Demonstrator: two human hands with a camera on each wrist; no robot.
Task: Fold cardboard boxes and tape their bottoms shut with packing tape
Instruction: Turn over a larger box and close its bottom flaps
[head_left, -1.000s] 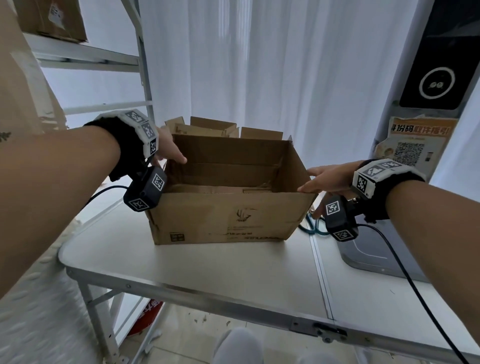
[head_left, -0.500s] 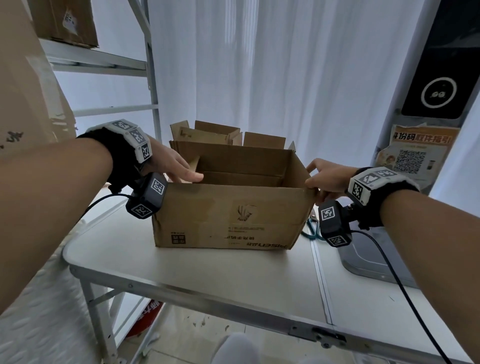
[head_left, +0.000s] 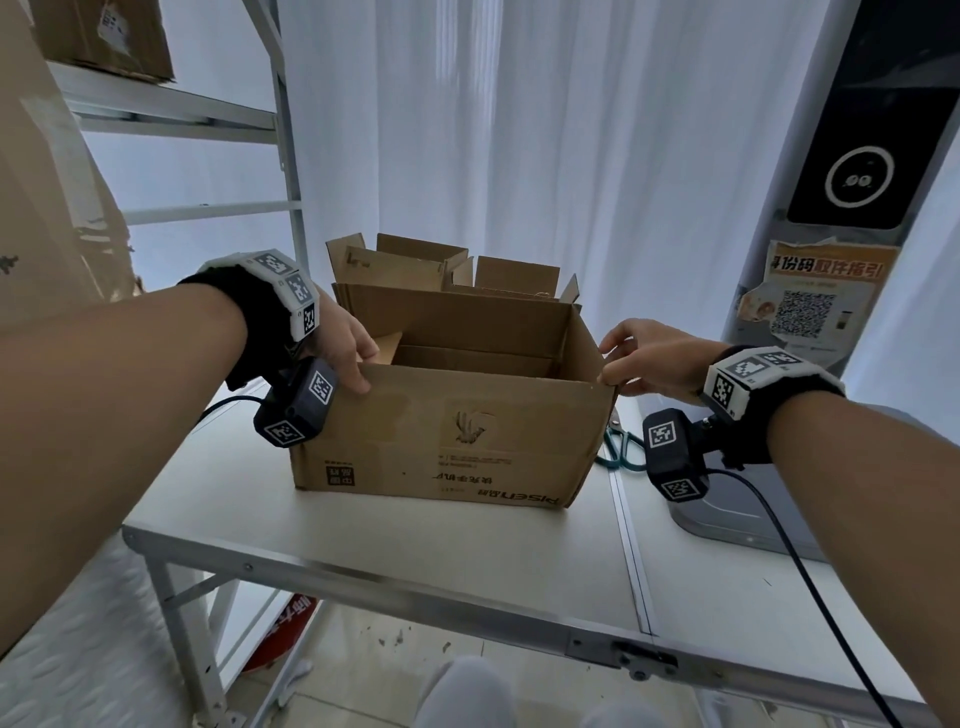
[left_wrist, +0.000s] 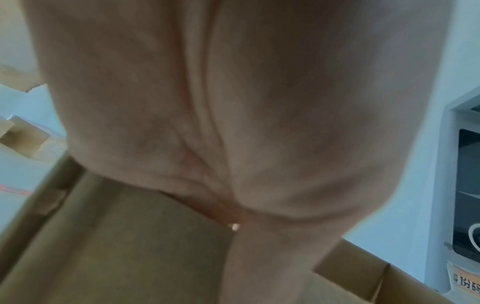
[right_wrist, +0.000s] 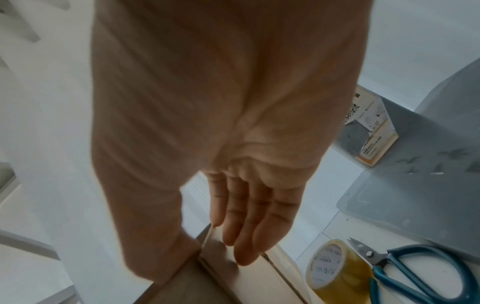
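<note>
An open-topped cardboard box (head_left: 447, 431) stands on the white folding table (head_left: 415, 545), printed side toward me. My left hand (head_left: 343, 348) grips its near-left top corner, thumb on the front face and fingers over the rim. My right hand (head_left: 644, 358) pinches the near-right top corner. In the left wrist view the palm (left_wrist: 233, 102) fills the frame above the box wall (left_wrist: 130, 246). In the right wrist view straight fingers (right_wrist: 249, 216) lie on the outside of the box's right wall (right_wrist: 228, 288), the thumb on the other side. A yellowish tape roll (right_wrist: 335, 267) stands right of the box.
Blue-handled scissors (right_wrist: 420, 273) lie beside the tape; in the head view only the scissors (head_left: 621, 449) show. More open cartons (head_left: 415, 265) sit behind the box. A grey kiosk (head_left: 810, 291) stands at the right, metal shelving (head_left: 171, 114) at the left.
Both hands have shifted along the rim to the near top corners. The box top now looks level and I see less of its inside.
</note>
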